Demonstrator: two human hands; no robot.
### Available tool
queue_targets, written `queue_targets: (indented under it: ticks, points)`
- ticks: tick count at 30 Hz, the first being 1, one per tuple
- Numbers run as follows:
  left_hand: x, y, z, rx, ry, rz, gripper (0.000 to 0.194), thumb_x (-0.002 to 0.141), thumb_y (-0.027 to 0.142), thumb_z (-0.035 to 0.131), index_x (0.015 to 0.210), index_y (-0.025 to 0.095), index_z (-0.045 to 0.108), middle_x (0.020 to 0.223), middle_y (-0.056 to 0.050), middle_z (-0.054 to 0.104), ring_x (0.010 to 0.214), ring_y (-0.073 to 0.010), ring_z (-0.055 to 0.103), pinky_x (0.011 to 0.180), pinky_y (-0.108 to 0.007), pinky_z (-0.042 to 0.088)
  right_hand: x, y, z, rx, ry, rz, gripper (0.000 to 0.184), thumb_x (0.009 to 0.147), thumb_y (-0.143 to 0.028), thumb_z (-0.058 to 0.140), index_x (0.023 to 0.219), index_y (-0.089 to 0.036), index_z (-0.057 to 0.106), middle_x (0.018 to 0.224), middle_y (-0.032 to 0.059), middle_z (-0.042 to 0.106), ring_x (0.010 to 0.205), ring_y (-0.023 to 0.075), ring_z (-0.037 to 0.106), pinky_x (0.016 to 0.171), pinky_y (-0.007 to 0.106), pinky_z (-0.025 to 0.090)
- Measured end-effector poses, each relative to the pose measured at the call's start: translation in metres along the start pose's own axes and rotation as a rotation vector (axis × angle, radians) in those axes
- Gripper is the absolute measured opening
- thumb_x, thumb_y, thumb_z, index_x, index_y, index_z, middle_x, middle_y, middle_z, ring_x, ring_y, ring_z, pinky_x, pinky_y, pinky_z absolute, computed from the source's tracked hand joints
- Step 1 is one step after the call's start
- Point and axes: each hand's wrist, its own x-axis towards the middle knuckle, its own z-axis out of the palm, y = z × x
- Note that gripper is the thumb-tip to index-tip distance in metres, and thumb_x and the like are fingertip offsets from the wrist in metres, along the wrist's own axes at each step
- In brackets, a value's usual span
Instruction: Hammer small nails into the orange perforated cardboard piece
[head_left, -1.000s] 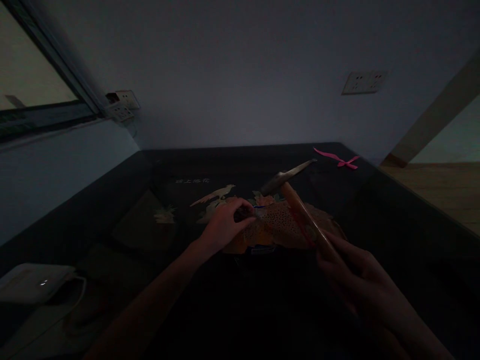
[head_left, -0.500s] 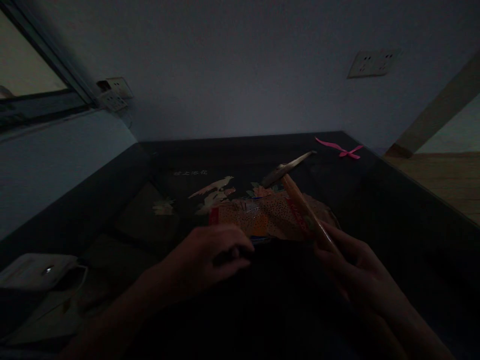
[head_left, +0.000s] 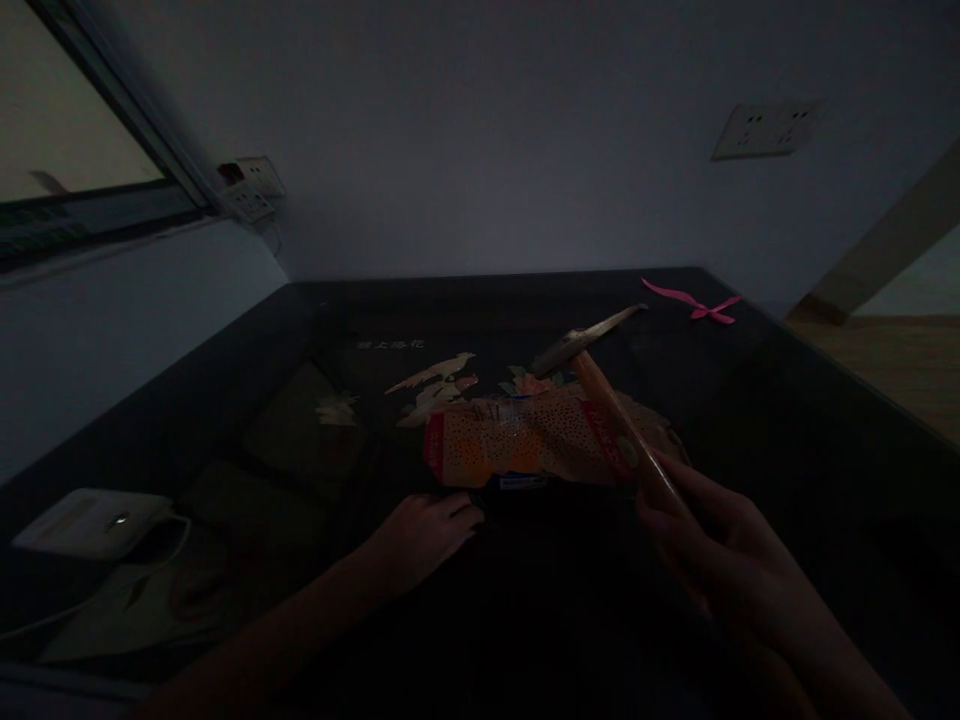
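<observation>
A hammer (head_left: 615,405) with a wooden handle and a metal head is held up at a slant in my right hand (head_left: 720,545), its fingers wrapped round the lower handle. Behind the handle lies a crumpled orange-brown dotted package (head_left: 517,440) with red ends. A small blue strip (head_left: 523,482) shows at the package's near edge. My left hand (head_left: 431,535) rests palm down just in front of the package, apart from it. Its fingers are loosely bent and hold nothing that I can see. Dim light hides the details around both hands.
The dark glossy table (head_left: 360,310) carries a printed bird and flowers. A pink ribbon (head_left: 701,308) lies at the far right corner. On the left sits a white device (head_left: 94,522) with a cable. Wall sockets (head_left: 765,130) are above the table.
My left hand has moved from beside the package down and left towards me, and its thumb and fingers have come closer together. The right hand still holds the hammer. The view has shifted slightly.
</observation>
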Motion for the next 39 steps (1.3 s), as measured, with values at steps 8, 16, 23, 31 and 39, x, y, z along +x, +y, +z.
queue_targets:
  ticks: [8, 16, 23, 31, 39]
  points:
    - [0.004, -0.007, 0.001, 0.147, 0.052, 0.135, 0.011, 0.089, 0.016, 0.054, 0.099, 0.019, 0.058, 0.092, -0.001, 0.064, 0.075, -0.0167, 0.063, 0.06, -0.027, 0.047, 0.001, 0.003, -0.001, -0.001, 0.004, -0.021, 0.058, 0.08, -0.046, 0.065, 0.132, -0.024, 0.05, 0.053, -0.0081, 0.045, 0.037, 0.0065, 0.035, 0.035, 0.018, 0.029]
    - [0.0, -0.007, 0.01, 0.172, 0.226, 0.224, 0.004, 0.083, 0.014, 0.057, 0.079, 0.015, 0.058, 0.076, -0.004, 0.063, 0.071, -0.017, 0.059, 0.065, -0.029, 0.045, 0.001, 0.003, -0.001, -0.025, 0.032, 0.006, 0.064, 0.079, -0.047, 0.066, 0.134, -0.021, 0.048, 0.057, -0.0069, 0.048, 0.037, 0.0062, 0.037, 0.034, 0.018, 0.032]
    - [-0.018, 0.02, -0.054, -0.642, 0.138, 0.279, 0.014, 0.077, 0.01, 0.061, 0.087, 0.02, 0.063, 0.08, 0.001, 0.068, 0.075, -0.0109, 0.063, 0.068, -0.019, 0.046, 0.002, 0.004, -0.002, -0.011, 0.052, -0.024, 0.057, 0.078, -0.043, 0.067, 0.13, -0.023, 0.055, 0.059, -0.0057, 0.05, 0.04, 0.0074, 0.04, 0.034, 0.016, 0.031]
    - [0.04, -0.005, -0.095, -0.854, 0.775, 0.026, 0.003, 0.077, 0.02, 0.067, 0.08, 0.018, 0.068, 0.08, -0.002, 0.071, 0.076, -0.0149, 0.065, 0.073, -0.025, 0.05, 0.008, 0.012, -0.009, -0.032, -0.009, -0.039, 0.065, 0.079, -0.046, 0.066, 0.136, -0.022, 0.049, 0.066, -0.002, 0.058, 0.052, 0.0133, 0.054, 0.041, 0.019, 0.042]
    - [0.083, -0.022, -0.062, -0.861, 0.865, -0.117, 0.004, 0.079, 0.021, 0.064, 0.08, 0.018, 0.064, 0.08, -0.001, 0.069, 0.077, -0.0154, 0.065, 0.073, -0.028, 0.053, 0.003, 0.007, 0.002, 0.019, 0.078, -0.045, 0.06, 0.077, -0.043, 0.068, 0.132, -0.021, 0.055, 0.063, -0.0025, 0.059, 0.046, 0.0107, 0.05, 0.038, 0.018, 0.039]
